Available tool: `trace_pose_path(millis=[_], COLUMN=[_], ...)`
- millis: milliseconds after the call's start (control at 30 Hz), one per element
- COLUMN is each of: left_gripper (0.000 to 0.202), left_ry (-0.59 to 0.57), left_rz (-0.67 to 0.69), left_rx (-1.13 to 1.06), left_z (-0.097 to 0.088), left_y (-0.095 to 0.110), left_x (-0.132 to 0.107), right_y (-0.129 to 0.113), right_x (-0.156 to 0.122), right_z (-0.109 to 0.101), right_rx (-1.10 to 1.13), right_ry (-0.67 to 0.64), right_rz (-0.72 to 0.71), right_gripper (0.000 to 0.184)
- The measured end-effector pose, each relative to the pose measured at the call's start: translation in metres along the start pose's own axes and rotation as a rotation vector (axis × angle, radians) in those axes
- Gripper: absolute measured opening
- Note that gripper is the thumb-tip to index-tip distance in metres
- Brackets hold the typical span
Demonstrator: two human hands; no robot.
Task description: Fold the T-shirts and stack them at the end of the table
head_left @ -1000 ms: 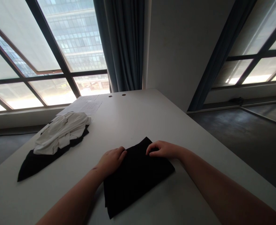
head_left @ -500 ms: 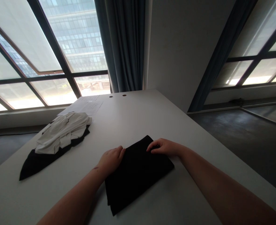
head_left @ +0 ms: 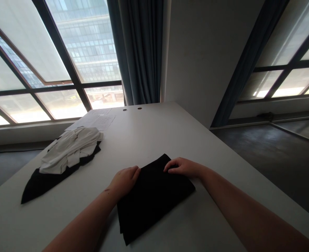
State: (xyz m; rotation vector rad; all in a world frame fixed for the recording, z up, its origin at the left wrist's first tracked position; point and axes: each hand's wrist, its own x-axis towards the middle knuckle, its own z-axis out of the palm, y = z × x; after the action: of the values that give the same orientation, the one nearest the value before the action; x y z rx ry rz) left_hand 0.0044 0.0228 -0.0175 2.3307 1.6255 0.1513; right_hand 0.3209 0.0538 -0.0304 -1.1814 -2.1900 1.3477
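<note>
1. While the left hand (head_left: 125, 180) and the right hand (head_left: 184, 167) touch it from either side, one folded black cloth (head_left: 157, 199) lies flat on the near part of one white table (head_left: 154, 138).
2. The left hand lies along the cloth's left edge, fingers together; its fingertips are partly hidden, so I cannot tell whether they pinch the fabric.
3. The right hand rests near the far right edge with fingers bent and thumb close beneath; whether any cloth is caught between them, I cannot tell.
4. To the left, well apart, sits one crumpled heap: white fabric (head_left: 70, 150) over black fabric (head_left: 41, 185). How many pieces it contains is unclear.
5. Two round holes (head_left: 139, 108) pierce the tabletop's far end; two curtains (head_left: 144, 52) hang beyond, one at each side of a wall section (head_left: 204, 52).
6. Compared with a second ago, the folded cloth's far left edge runs straighter, its near corner sits slightly further right, and both hands keep nearly the same places.
7. Sheets of paper (head_left: 99, 120) behind the heap carry faint marks, too small to read.
</note>
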Motion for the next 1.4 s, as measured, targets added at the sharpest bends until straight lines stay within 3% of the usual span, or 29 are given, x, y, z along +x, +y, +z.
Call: trace_pose_path(millis=[1400], left_gripper=[0.039], left_ry=[-0.034], left_rz=[-0.018], left_rx=[0.003], left_z=[-0.0066], left_y=[0.0056], left_x=[-0.0024], right_y=[0.0008], right_x=[0.0012], right_z=[0.0010], right_rx=[0.005], right_ry=[0.001], right_rz=[-0.019], right_gripper=[0.029])
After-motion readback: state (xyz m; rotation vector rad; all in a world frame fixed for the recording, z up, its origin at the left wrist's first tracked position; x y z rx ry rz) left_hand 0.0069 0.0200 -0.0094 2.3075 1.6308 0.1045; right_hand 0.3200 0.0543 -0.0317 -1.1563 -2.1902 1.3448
